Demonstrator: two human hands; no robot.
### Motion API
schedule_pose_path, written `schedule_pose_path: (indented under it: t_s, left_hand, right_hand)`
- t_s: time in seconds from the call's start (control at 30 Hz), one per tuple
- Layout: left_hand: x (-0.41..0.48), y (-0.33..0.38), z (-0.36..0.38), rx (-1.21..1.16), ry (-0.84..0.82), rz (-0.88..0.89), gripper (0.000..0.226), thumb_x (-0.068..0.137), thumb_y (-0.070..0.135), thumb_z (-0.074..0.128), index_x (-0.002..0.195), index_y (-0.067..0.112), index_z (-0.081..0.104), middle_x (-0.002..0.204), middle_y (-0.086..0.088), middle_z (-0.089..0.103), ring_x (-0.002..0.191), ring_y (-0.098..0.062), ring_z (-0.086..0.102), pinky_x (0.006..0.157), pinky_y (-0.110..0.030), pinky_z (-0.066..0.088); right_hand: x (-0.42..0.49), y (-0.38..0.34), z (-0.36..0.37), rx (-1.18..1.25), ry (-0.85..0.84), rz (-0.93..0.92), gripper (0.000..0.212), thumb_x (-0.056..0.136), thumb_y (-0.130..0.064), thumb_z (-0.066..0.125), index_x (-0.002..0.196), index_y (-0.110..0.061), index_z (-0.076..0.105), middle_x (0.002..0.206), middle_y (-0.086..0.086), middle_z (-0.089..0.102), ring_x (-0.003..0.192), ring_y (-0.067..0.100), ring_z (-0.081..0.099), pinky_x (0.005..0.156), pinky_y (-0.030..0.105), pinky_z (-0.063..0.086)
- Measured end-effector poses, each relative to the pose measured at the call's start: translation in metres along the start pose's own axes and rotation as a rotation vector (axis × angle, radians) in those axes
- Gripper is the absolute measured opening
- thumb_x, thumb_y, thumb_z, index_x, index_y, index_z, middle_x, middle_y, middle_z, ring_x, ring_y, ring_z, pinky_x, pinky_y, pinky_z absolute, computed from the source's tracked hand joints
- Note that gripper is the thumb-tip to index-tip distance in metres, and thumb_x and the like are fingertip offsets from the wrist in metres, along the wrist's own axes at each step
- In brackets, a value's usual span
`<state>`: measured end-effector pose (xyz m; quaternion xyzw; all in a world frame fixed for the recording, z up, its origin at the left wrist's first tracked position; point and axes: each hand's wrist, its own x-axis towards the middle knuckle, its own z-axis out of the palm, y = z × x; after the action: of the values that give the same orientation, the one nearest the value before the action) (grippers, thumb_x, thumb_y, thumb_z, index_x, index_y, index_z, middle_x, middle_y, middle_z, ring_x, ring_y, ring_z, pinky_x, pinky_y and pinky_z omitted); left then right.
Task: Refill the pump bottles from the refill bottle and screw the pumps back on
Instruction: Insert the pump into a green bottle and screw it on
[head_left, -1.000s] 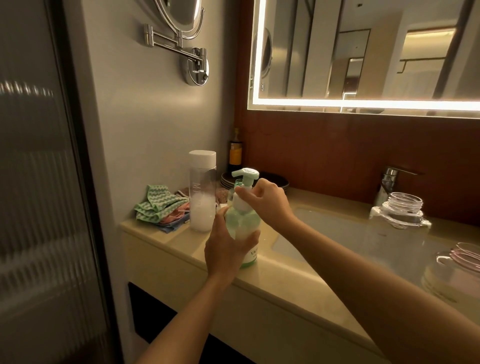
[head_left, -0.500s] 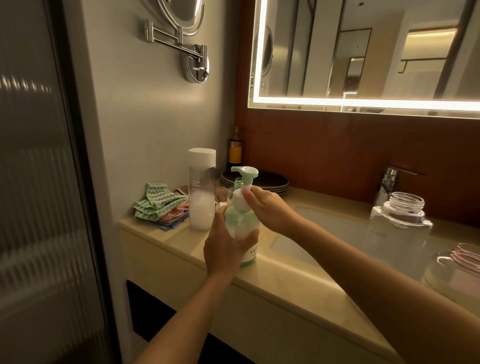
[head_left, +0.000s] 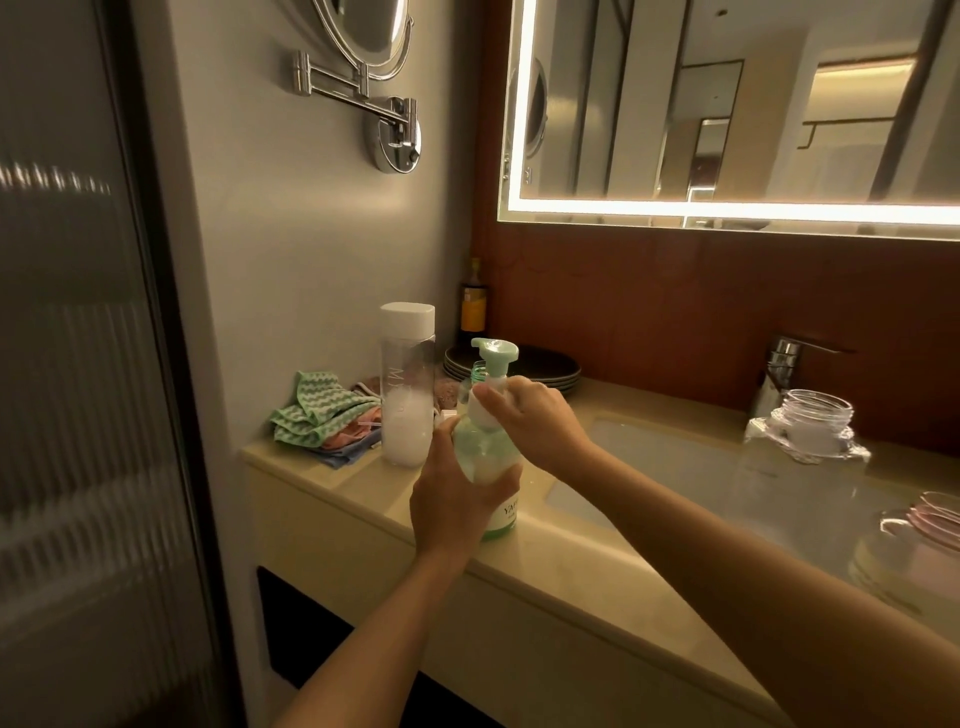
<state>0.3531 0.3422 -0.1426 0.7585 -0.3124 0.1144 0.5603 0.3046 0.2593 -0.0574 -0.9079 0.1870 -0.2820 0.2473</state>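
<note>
A pale green pump bottle (head_left: 488, 457) stands on the beige counter (head_left: 571, 566) near its front edge. My left hand (head_left: 452, 499) wraps around its body from the left. My right hand (head_left: 535, 421) grips the white collar of the green pump head (head_left: 494, 356) on top of the bottle. Just behind it the open neck of a second green bottle (head_left: 479, 371) shows, mostly hidden. A tall clear refill bottle (head_left: 408, 384) with a white cap, about a third full of white liquid, stands to the left.
Folded green and pink cloths (head_left: 322, 415) lie at the counter's left end. Dark plates (head_left: 540, 366) and a dark bottle (head_left: 474, 304) sit at the back. The sink basin (head_left: 675, 467), a faucet (head_left: 784, 369), a clear open jar (head_left: 815, 426) and a glass jug (head_left: 914, 535) are to the right.
My right hand has turned around the pump collar, its fingers shifting from over the pump neck to the collar's right side. The bottle and my left hand stay in place.
</note>
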Motion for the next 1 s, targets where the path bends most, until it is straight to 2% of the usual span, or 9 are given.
schedule_pose_path:
  t_s: [0.1, 0.23, 0.33, 0.4, 0.5, 0.6, 0.67, 0.83, 1.0]
  left_hand:
    - [0.0, -0.001, 0.0, -0.018, -0.005, -0.002, 0.081, 0.066, 0.045, 0.077, 0.131, 0.022, 0.034, 0.123, 0.0, 0.055, 0.108, -0.019, 0.055, 0.083, -0.03, 0.045]
    - [0.0, -0.001, 0.0, -0.034, -0.003, 0.001, 0.08, 0.066, 0.046, 0.077, 0.131, 0.023, 0.035, 0.121, 0.002, 0.056, 0.106, -0.019, 0.056, 0.082, -0.031, 0.046]
    - [0.0, -0.001, 0.0, -0.032, -0.007, -0.007, 0.081, 0.066, 0.045, 0.077, 0.131, 0.022, 0.035, 0.122, 0.001, 0.056, 0.107, -0.018, 0.055, 0.081, -0.03, 0.045]
    - [0.0, -0.002, 0.0, -0.033, -0.006, -0.007, 0.081, 0.066, 0.045, 0.077, 0.131, 0.022, 0.035, 0.122, 0.001, 0.056, 0.108, -0.018, 0.055, 0.082, -0.03, 0.044]
    - [0.001, -0.003, 0.0, -0.025, -0.013, -0.014, 0.084, 0.066, 0.046, 0.077, 0.133, 0.022, 0.033, 0.124, 0.0, 0.055, 0.11, -0.019, 0.054, 0.085, -0.032, 0.046]
    - [0.0, -0.003, -0.001, -0.023, -0.018, -0.013, 0.084, 0.067, 0.046, 0.076, 0.134, 0.022, 0.032, 0.125, 0.0, 0.054, 0.112, -0.02, 0.054, 0.087, -0.034, 0.046]
    - [0.0, -0.002, -0.001, -0.026, -0.015, -0.011, 0.083, 0.067, 0.047, 0.076, 0.133, 0.023, 0.033, 0.125, 0.0, 0.054, 0.111, -0.019, 0.054, 0.086, -0.033, 0.046]
    - [0.001, -0.004, 0.001, -0.039, 0.001, 0.002, 0.081, 0.066, 0.046, 0.077, 0.132, 0.023, 0.035, 0.123, 0.001, 0.055, 0.11, -0.018, 0.054, 0.082, -0.027, 0.043]
    - [0.001, -0.004, 0.001, -0.021, -0.006, -0.005, 0.083, 0.066, 0.047, 0.076, 0.132, 0.021, 0.034, 0.126, -0.001, 0.054, 0.112, -0.02, 0.054, 0.086, -0.031, 0.045]
  right_hand:
    - [0.005, 0.001, -0.005, -0.141, 0.065, -0.009, 0.062, 0.081, -0.065, 0.046, 0.091, -0.007, 0.064, 0.085, 0.005, 0.065, 0.077, 0.022, 0.06, 0.072, 0.04, 0.049]
    - [0.009, -0.006, -0.011, 0.163, -0.048, 0.001, 0.051, 0.08, -0.044, 0.065, 0.115, -0.008, 0.055, 0.103, 0.003, 0.061, 0.093, 0.017, 0.059, 0.079, 0.032, 0.051]
    - [0.006, -0.008, -0.007, 0.235, -0.009, -0.019, 0.027, 0.08, -0.034, 0.07, 0.085, -0.01, 0.057, 0.075, -0.005, 0.056, 0.071, 0.009, 0.054, 0.063, 0.019, 0.042]
    - [0.005, -0.007, -0.003, 0.207, 0.083, -0.036, 0.028, 0.076, -0.037, 0.073, 0.075, -0.016, 0.053, 0.067, -0.011, 0.05, 0.065, 0.006, 0.05, 0.056, 0.016, 0.037]
    - [0.006, -0.008, -0.001, 0.148, 0.11, -0.039, 0.04, 0.073, -0.045, 0.072, 0.09, -0.012, 0.058, 0.072, -0.009, 0.051, 0.067, 0.008, 0.05, 0.057, 0.019, 0.038]
    - [0.008, -0.008, -0.006, 0.115, -0.036, -0.031, 0.054, 0.074, -0.045, 0.071, 0.11, -0.008, 0.056, 0.096, 0.0, 0.06, 0.089, 0.015, 0.058, 0.075, 0.027, 0.049]
    - [0.007, -0.005, -0.01, 0.142, -0.087, -0.04, 0.049, 0.074, -0.036, 0.074, 0.111, -0.008, 0.057, 0.101, 0.004, 0.061, 0.093, 0.018, 0.059, 0.08, 0.029, 0.05]
    - [0.006, -0.005, -0.011, 0.06, 0.013, -0.08, 0.036, 0.071, -0.034, 0.077, 0.092, -0.012, 0.058, 0.078, -0.006, 0.055, 0.074, 0.011, 0.052, 0.059, 0.017, 0.039]
    - [0.008, -0.01, 0.0, -0.171, 0.121, -0.033, 0.069, 0.068, -0.056, 0.072, 0.116, -0.011, 0.05, 0.107, 0.003, 0.056, 0.095, 0.017, 0.053, 0.078, 0.03, 0.049]
